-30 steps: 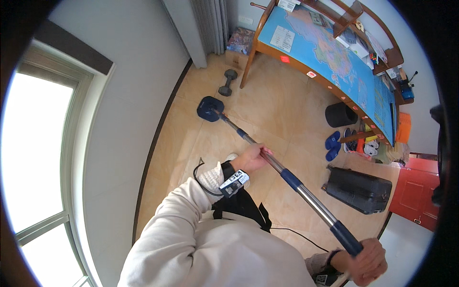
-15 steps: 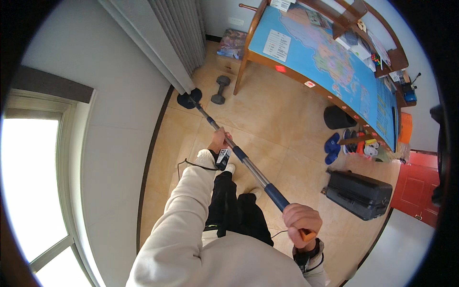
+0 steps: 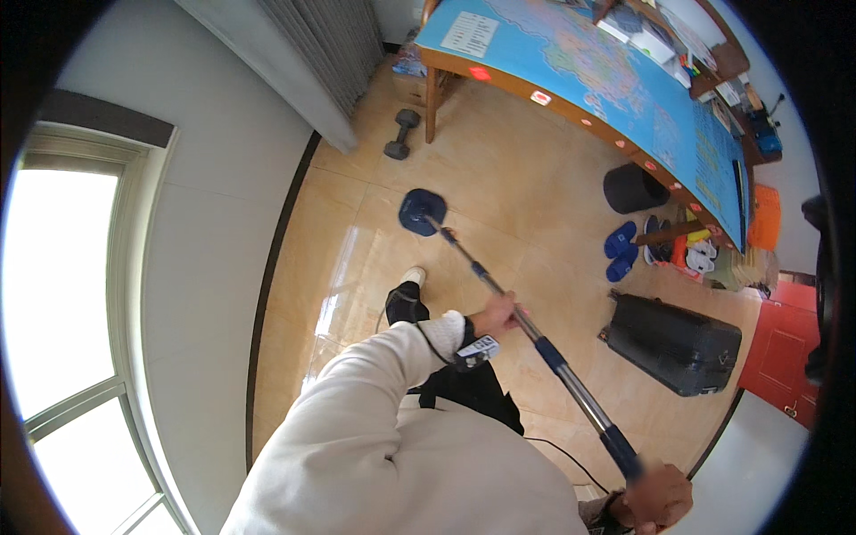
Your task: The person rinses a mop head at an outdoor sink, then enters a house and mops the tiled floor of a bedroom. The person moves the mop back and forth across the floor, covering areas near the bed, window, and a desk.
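You held the mop (image 3: 526,325) in both hands, its long pole running from the lower right toward the upper left of the view. Your left hand (image 3: 496,315) gripped the metal pole about midway, fingers closed around it, the white sleeve (image 3: 392,419) reaching up to the wrist. Your right hand (image 3: 658,497) sat at the top end of the pole, at about 5 o'clock from the left hand, fingers wrapped around the dark blue grip; it looked blurred, but the hold on the handle was plain.

The mop head (image 3: 421,211), a dark blue pad, lay flat on the tan tiled floor (image 3: 526,187) at about 11 o'clock from your left hand, well apart from it. Your shoe (image 3: 413,275) with its white toe stood just below the pad, near it but not touching.

A dumbbell (image 3: 401,134) lay on the floor at 12 o'clock from the mop head, beside the grey curtain (image 3: 325,45). The table (image 3: 606,98), covered with a blue map, stretched across the upper right. Under its edge stood a black bin (image 3: 633,187) and a pair of blue slippers (image 3: 621,251). A black case (image 3: 675,341) lay on the floor at 3 o'clock from your left hand. The window (image 3: 62,294) filled the left side.
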Tool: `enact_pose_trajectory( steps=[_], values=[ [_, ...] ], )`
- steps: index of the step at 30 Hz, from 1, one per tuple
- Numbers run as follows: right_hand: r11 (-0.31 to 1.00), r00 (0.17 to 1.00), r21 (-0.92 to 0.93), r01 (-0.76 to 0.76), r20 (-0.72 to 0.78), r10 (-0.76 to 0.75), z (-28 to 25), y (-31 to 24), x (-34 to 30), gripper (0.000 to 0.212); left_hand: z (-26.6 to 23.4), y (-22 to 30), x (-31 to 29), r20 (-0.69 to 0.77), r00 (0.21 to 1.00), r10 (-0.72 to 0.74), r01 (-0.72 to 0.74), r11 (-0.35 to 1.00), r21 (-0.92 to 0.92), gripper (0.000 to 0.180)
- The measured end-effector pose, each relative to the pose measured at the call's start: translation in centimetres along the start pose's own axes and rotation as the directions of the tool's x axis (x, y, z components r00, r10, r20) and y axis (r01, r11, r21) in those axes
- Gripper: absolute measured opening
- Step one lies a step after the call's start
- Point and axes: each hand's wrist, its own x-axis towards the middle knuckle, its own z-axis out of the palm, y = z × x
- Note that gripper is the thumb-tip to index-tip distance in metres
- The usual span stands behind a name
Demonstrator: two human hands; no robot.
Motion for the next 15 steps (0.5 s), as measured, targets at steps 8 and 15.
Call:
enact_pose_trajectory(
  steps=[8, 15],
  values=[
    [0.968, 0.969, 0.089, 0.232, 0.063, -0.238, -5.4, -4.9, -3.7, 0.024, 7.8, -2.8, -2.0, 0.229, 0.953, -0.197, 0.228, 0.967, -0.114, 0.015],
    [0.816, 0.944, 0.554, 0.166, 0.149, -0.293, -9.7, -0.5, -1.7, 0.022, 5.9, -0.3, -6.2, 0.13, 0.992, -0.005, 0.055, 0.922, -0.383, 0.015]
  ],
)
